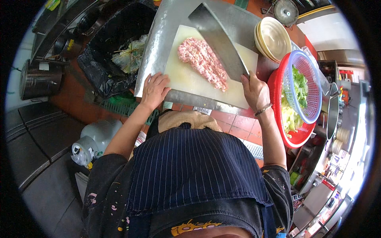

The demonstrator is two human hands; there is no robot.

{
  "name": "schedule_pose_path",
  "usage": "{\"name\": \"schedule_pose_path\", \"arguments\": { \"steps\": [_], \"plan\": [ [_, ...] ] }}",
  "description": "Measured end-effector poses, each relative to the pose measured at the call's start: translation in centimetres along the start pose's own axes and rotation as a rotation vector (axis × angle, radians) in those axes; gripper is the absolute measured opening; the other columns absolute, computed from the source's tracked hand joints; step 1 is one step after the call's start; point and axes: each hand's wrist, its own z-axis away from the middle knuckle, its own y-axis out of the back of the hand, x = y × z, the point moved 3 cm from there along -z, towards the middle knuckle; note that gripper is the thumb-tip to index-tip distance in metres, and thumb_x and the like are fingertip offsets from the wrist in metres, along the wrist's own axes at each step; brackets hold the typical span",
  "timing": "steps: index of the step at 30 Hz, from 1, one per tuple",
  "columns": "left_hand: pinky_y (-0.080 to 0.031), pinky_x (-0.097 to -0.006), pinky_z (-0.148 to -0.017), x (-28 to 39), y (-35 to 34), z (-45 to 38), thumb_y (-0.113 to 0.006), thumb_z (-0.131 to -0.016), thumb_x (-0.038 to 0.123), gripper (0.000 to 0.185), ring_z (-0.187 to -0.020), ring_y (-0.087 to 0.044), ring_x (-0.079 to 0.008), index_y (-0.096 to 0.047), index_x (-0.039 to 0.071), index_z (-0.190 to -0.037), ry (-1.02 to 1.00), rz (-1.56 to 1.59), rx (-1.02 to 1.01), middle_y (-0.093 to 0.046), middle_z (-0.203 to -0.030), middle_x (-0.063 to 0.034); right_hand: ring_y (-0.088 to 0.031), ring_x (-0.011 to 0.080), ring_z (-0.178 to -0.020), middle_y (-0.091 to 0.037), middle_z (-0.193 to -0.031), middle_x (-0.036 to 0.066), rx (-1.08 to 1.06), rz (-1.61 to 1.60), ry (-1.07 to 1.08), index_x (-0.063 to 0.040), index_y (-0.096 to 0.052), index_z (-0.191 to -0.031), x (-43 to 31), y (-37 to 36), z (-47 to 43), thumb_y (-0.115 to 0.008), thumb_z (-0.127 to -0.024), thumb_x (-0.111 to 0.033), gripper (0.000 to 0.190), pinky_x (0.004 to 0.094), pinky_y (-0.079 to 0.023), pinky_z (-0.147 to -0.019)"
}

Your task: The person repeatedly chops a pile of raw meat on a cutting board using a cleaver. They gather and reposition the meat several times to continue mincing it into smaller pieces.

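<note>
My right hand (pixel 256 91) grips the handle of a broad cleaver (pixel 220 41), its blade slanting up and left beside a long heap of minced raw meat (pixel 204 64). The meat lies on a pale cutting board (pixel 178 78), and the blade covers part of the board's upper right. At the board's lower left corner, my left hand (pixel 155 89) rests palm down with its fingers spread and nothing in it. Under the board is a stainless steel table (pixel 162 26). Whether the cleaver's edge touches the board or meat, I cannot tell.
Stacked bowls (pixel 275 38) stand at the table's right. Below them, a red basket (pixel 275 77) holds cut leafy vegetables, with a blue-violet colander (pixel 312 101) leaning in it. A bin lined with black plastic (pixel 104 78) stands left; a gas cylinder (pixel 101 135) stands at lower left.
</note>
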Motion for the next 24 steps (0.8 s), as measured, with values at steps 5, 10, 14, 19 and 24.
{"name": "schedule_pose_path", "arguments": {
  "steps": [5, 10, 14, 19, 24],
  "plan": [
    [-0.029, -0.0465, -0.103, 0.5, 0.2, -0.7, -0.068, -0.075, 0.018, 0.032, -0.119, -0.044, -0.0245, -0.060, 0.012, -0.105, -0.008, 0.002, -0.056, -0.055, -0.116, -0.0021, -0.062, 0.0394, -0.072, -0.062, -0.072, 0.023, -0.179, 0.178, -0.026, -0.004, -0.054, -0.088, 2.8, -4.6, -0.9, -0.045, -0.091, -0.029, 0.027, 0.0478, -0.049, -0.065],
    [-0.029, -0.0465, -0.103, 0.4, 0.3, -0.2, -0.068, -0.074, 0.018, 0.032, -0.118, -0.044, -0.0242, -0.060, 0.012, -0.105, 0.021, -0.004, -0.032, -0.055, -0.116, -0.0013, -0.061, 0.0404, -0.069, -0.061, -0.070, 0.023, -0.087, 0.074, 0.019, -0.005, -0.054, -0.087, 1.0, -0.6, -1.0, -0.044, -0.091, -0.031, 0.028, 0.0481, -0.048, -0.061],
    [-0.030, -0.0458, -0.102, 0.6, 0.4, -0.6, -0.068, -0.074, 0.019, 0.028, -0.116, -0.046, -0.0217, -0.060, 0.012, -0.100, -0.002, 0.002, 0.022, -0.056, -0.113, 0.0012, -0.061, 0.0405, -0.067, -0.061, -0.069, 0.021, -0.092, 0.118, 0.014, -0.005, -0.053, -0.089, 1.9, -3.7, -0.9, -0.043, -0.092, -0.031, 0.028, 0.0483, -0.048, -0.060],
    [-0.029, -0.0458, -0.103, 0.3, -0.1, -0.3, -0.068, -0.074, 0.016, 0.035, -0.119, -0.044, -0.0255, -0.059, 0.011, -0.107, 0.006, -0.005, -0.026, -0.055, -0.116, -0.0035, -0.062, 0.0390, -0.075, -0.062, -0.073, 0.023, -0.208, 0.109, -0.004, -0.004, -0.053, -0.087, 1.6, -2.7, -2.3, -0.043, -0.092, -0.029, 0.028, 0.0479, -0.048, -0.069],
    [-0.029, -0.0452, -0.103, 0.5, 0.2, -0.2, -0.068, -0.074, 0.016, 0.034, -0.119, -0.044, -0.0252, -0.059, 0.012, -0.107, 0.028, -0.010, -0.025, -0.055, -0.116, -0.0032, -0.060, 0.0391, -0.058, -0.058, -0.059, 0.021, 0.074, 0.020, 0.118, -0.004, -0.052, -0.085, 0.4, -1.4, -0.9, -0.046, -0.091, -0.028, 0.025, 0.0473, -0.048, -0.052]
  ]
}}
